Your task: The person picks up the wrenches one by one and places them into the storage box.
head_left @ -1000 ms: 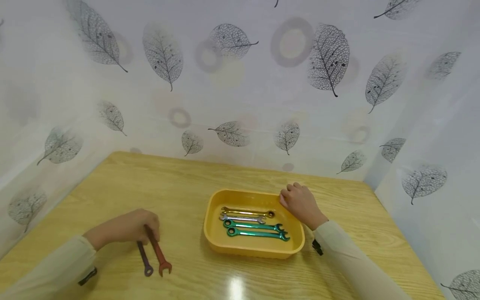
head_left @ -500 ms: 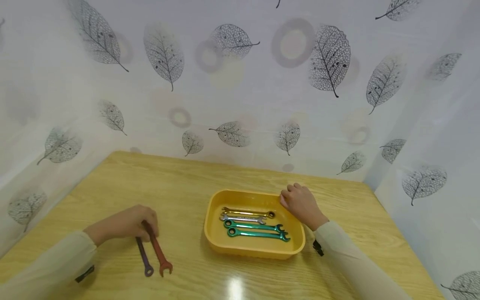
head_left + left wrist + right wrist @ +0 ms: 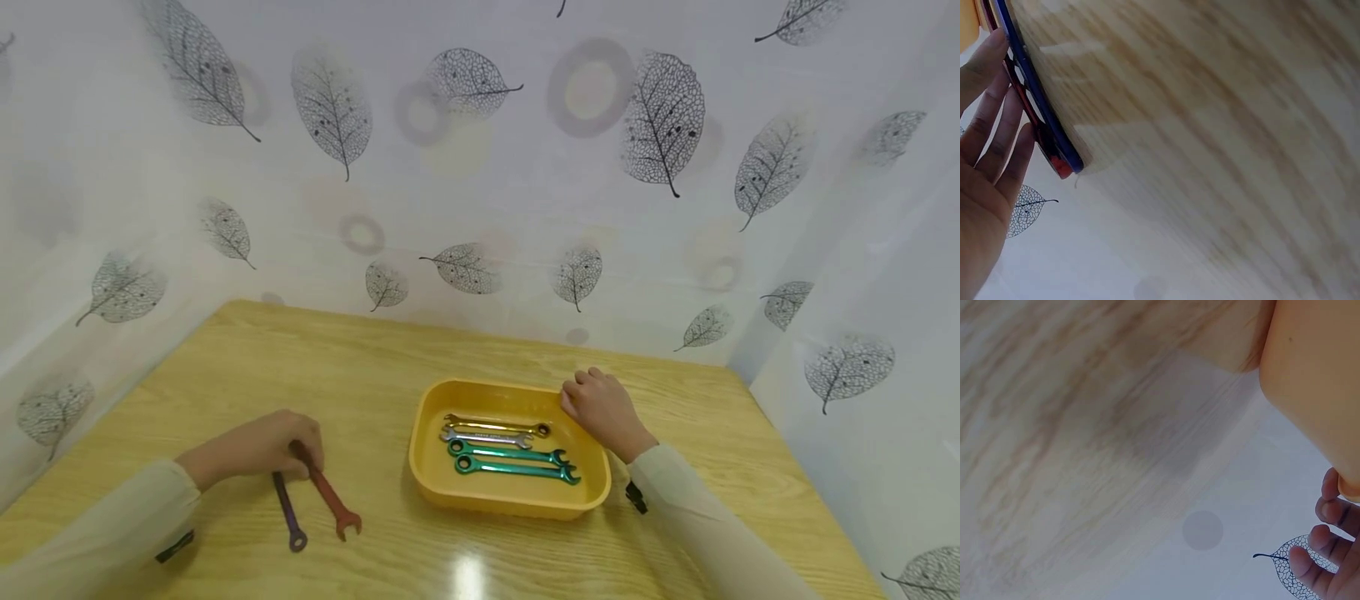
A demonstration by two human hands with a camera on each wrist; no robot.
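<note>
My left hand (image 3: 273,446) pinches a red wrench (image 3: 330,498) between thumb and fingers, its open end pointing down toward the front of the table. Beside it is a purple-blue wrench (image 3: 287,515), ring end toward me, upper end hidden under the hand. In the left wrist view the blue wrench (image 3: 1067,150) runs right along the red one. My right hand (image 3: 603,412) grips the back right rim of a yellow tray (image 3: 495,504). Inside lie a gold wrench (image 3: 495,422), a silver wrench (image 3: 487,437) and two green wrenches (image 3: 517,470), side by side.
The wood-grain table (image 3: 360,367) reaches back to a pale curtain (image 3: 480,183) printed with leaves, which also runs along both sides. A dark strap piece shows under each sleeve. Light glares off the table's front.
The red wrench has swung to the right at its lower end, spreading away from the purple-blue one. My left hand has shifted slightly; the right hand and tray have stayed put.
</note>
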